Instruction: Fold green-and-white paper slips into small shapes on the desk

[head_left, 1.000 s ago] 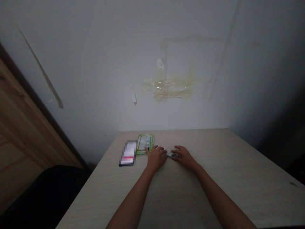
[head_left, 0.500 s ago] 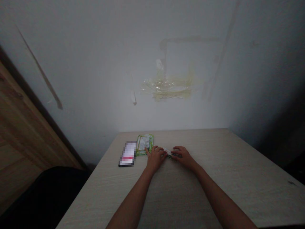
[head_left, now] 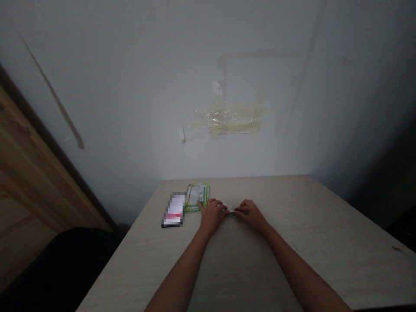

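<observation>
A small white-and-green flat piece (head_left: 230,209), perhaps a wrapper or folded paper, lies on the table between my hands. My left hand (head_left: 212,216) covers its left part, with the thumb and forefinger closed on it and an outer finger stretched toward the green-and-white printed packet (head_left: 197,195). From the other side, my right hand (head_left: 251,214) pinches the right end of the small piece between thumb and fingers. Much of that piece is hidden under the fingers, and its exact kind is too small to make out.
A phone (head_left: 174,210) with a blurred screen lies left of the printed packet. The pale wooden table (head_left: 292,242) meets a wall (head_left: 130,108) bearing old tape (head_left: 227,121). Something dark (head_left: 65,264) stands at the table's left, near a wooden panel (head_left: 39,164).
My right hand's fingers have drawn together on the right end of the small piece, which shows more white now. My left hand stays nearly in place.
</observation>
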A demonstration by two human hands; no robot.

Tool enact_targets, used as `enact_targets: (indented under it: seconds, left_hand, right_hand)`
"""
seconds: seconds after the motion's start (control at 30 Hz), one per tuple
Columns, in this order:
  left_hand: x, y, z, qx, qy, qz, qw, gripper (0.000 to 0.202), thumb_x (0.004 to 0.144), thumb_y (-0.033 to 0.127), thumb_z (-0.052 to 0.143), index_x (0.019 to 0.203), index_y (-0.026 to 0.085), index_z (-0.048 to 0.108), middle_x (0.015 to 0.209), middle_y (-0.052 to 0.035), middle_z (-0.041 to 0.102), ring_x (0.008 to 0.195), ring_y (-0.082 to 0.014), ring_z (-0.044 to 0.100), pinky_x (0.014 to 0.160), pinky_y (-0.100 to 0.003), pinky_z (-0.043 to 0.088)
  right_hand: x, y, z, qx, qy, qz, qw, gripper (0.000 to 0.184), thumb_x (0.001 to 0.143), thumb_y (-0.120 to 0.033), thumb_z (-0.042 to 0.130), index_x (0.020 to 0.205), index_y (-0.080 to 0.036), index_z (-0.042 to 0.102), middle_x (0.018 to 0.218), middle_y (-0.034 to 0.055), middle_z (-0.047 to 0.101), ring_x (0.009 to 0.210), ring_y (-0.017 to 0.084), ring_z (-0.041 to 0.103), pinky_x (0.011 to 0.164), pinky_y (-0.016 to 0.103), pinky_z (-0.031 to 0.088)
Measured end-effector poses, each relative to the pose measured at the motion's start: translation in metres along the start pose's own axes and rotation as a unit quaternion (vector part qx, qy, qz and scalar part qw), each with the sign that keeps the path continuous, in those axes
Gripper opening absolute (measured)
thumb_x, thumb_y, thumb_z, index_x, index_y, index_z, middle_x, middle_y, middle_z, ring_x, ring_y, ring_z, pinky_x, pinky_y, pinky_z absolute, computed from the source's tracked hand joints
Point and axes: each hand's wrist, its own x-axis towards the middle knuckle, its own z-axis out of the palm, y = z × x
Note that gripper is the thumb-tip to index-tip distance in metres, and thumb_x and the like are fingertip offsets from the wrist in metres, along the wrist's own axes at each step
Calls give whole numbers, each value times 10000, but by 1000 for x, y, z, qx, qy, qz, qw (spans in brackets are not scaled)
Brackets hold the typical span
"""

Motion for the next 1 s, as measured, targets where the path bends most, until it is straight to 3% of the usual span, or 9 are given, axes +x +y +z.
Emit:
enact_targets:
  seconds: [0.23, 0.33, 0.47, 0.67, 0.8, 0.9, 1.0]
  left_hand:
    - [-1, -4, 4, 4, 16, 6, 1000, 260, 820, 496, 617, 1046, 374, 661, 1206, -4, 614, 1250, -286, 428, 1045, -771, -12]
    - [-1, -4, 6, 11, 29, -10, 999, 376, 820, 449, 627, 1184, 370, 588, 1259, -25, 582, 1247, -277, 440, 1069, -750, 10]
    - [0, -4, 8, 26, 50, -41, 998, 648, 797, 445, 634, 1390, 334, 396, 1377, -76, 495, 1284, -296, 414, 1094, -719, 71]
    - [1, -5, 12, 44, 56, -64, 995, 791, 786, 469, 619, 1463, 251, 274, 1422, -128, 441, 1327, -318, 364, 1105, -690, 124]
    - [2, -5, 10, 43, 47, -72, 995, 725, 798, 457, 610, 1431, 240, 331, 1425, -125, 438, 1325, -315, 365, 1107, -690, 117]
    - [2, -3, 6, 34, 26, -72, 996, 599, 803, 435, 618, 1357, 292, 439, 1415, -92, 451, 1317, -310, 369, 1103, -694, 117]
    - [1, -2, 3, 24, 16, -62, 998, 416, 816, 409, 621, 1225, 361, 564, 1392, -38, 476, 1308, -301, 371, 1088, -717, 91]
  right_hand:
    - [0, -4, 0, 9, 19, -5, 1000, 300, 875, -470, 564, 884, -250, 768, 801, 44, 650, 859, 195, 570, 802, 299, 432]
    - [2, -5, -3, 21, 14, -8, 1000, 314, 892, -438, 539, 855, -224, 765, 783, 49, 665, 833, 193, 575, 792, 303, 432]
    - [2, -4, -5, 53, 12, 5, 999, 305, 903, -390, 510, 962, -206, 746, 856, 63, 702, 861, 205, 601, 818, 326, 447]
    - [1, 0, -2, 80, 61, 50, 994, 341, 885, -287, 484, 1157, -192, 667, 1087, 95, 684, 999, 214, 612, 922, 356, 455]
    - [1, 6, 1, 62, 84, 48, 993, 421, 856, -202, 476, 1260, -187, 593, 1070, 92, 659, 990, 207, 586, 936, 362, 449]
    - [2, 10, 2, 35, 71, 26, 997, 485, 805, -125, 490, 1275, -203, 583, 1027, 83, 637, 997, 210, 555, 942, 372, 442]
    - [1, 12, 4, 5, 57, 0, 998, 505, 760, -59, 493, 1214, -228, 637, 1105, 94, 601, 1071, 217, 519, 981, 387, 414]
